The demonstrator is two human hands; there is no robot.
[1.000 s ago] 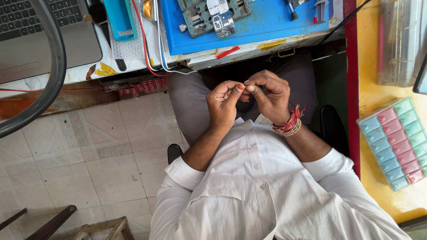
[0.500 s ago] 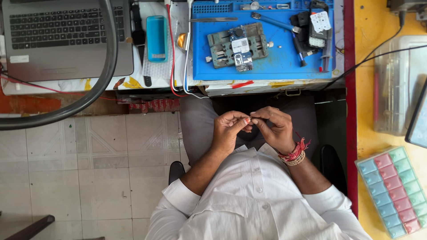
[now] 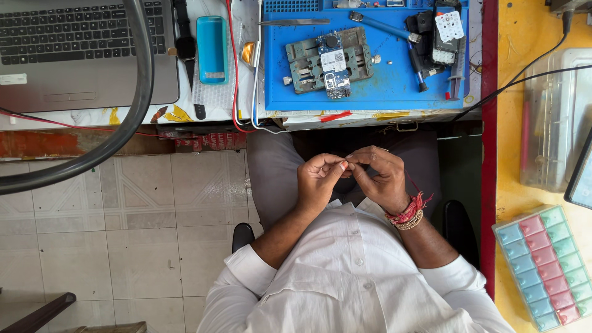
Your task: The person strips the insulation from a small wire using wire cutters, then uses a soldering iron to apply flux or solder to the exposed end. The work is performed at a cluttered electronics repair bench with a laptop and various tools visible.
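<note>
Frame centre: left hand [image 3: 317,179] and right hand [image 3: 382,176] meet, fingertips pinched together on something too small to make out.

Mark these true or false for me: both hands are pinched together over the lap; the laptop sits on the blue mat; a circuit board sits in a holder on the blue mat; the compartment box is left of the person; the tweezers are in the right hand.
1. True: the left hand and right hand meet fingertip to fingertip above the lap; what they pinch is too small to tell.
2. False: the laptop lies left of the blue mat.
3. True: the circuit board sits in a holder.
4. False: the compartment box is on the right.
5. False: the tweezers lie on the bench.
</note>
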